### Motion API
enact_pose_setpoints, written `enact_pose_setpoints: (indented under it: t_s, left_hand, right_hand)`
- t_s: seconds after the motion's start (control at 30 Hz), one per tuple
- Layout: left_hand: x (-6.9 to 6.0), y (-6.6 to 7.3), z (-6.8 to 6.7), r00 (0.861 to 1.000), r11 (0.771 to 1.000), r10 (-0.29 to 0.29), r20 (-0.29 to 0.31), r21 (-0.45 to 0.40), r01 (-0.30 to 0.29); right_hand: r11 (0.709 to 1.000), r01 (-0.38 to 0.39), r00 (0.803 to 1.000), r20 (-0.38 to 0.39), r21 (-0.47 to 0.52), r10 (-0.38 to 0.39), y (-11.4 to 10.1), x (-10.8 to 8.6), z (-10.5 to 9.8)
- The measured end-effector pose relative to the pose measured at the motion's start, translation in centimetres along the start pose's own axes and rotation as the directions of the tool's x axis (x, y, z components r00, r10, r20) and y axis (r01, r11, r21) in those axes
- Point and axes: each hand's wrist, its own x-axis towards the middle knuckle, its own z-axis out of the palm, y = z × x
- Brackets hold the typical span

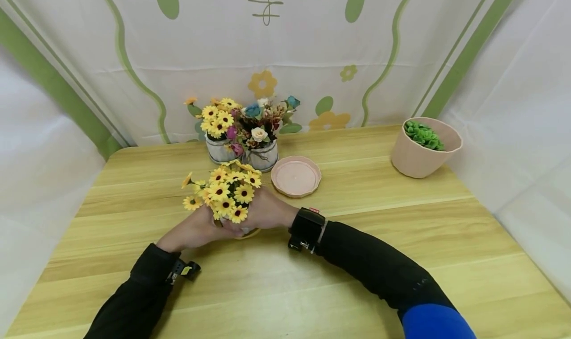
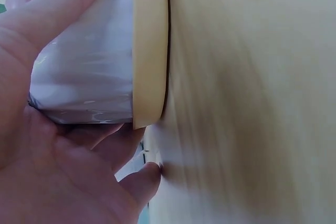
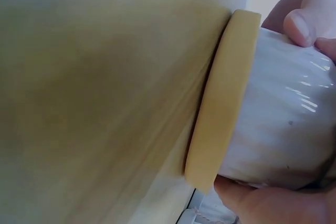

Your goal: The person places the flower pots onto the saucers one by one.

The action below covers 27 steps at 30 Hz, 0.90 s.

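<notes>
We see printed curtain [image 1: 308,41] behind wooden desk [image 1: 366,195]; near it, yellow-flowered pot [image 1: 219,151] beside mixed-flower pot [image 1: 262,157]; pink saucer [image 1: 296,176] just right of these; farther right, pink planter [image 1: 414,159] holding green plant [image 1: 424,135].

Your right arm [image 1: 374,262] bowed outward; your left hand [image 1: 204,226] and right hand [image 1: 266,212] gripped from opposite sides, nearer the table's [image 1: 100,205] left edge.

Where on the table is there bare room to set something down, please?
Bare table lies between the pink saucer and the pink pot, and at the front between the sleeves. It is crowded where the left hand and right hand hold potted yellow flowers, near two rear bouquets.
</notes>
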Motion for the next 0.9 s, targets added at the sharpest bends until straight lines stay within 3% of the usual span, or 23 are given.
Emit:
enact_pose_setpoints:
  t_s: [0.2, 0.3, 0.43, 0.6, 0.8, 0.9]
  left_hand:
    - [-0.3, -0.3, -0.9, 1.0, 1.0, 0.005, 0.029, -0.028, -0.004]
    - [-0.4, -0.3, -1.4, 1.0, 1.0, -0.023, 0.005, -0.004, 0.023]
    - [-0.7, -0.2, -1.8, 0.996, 0.996, -0.079, -0.034, 0.041, 0.08]
    - [-0.9, -0.4, -2.4, 0.994, 0.994, -0.087, -0.059, 0.064, 0.091]
    - [-1.0, -0.7, -3.2, 0.994, 0.993, -0.09, -0.061, 0.067, 0.094]
    - [-1.1, -0.8, -3.5, 0.994, 0.992, -0.091, -0.064, 0.079, 0.096]
  right_hand:
    - [0.993, -0.013, 0.999, 0.051, 0.12, 0.007, 0.5, 1.4, 0.1]
    - [0.974, -0.042, 0.998, 0.059, 0.223, 0.029, 0.8, 2.2, 0.3]
    - [0.964, -0.004, 0.998, 0.062, 0.266, -0.013, 1.5, 3.3, 0.5]
    - [0.939, -0.008, 0.994, 0.108, 0.343, -0.031, 2.1, 4.3, 0.7]
    - [0.93, -0.062, 0.991, 0.136, 0.362, 0.012, 2.0, 5.0, 0.8]
    - [0.939, -0.07, 0.991, 0.132, 0.337, 0.026, 1.9, 5.2, 0.9]
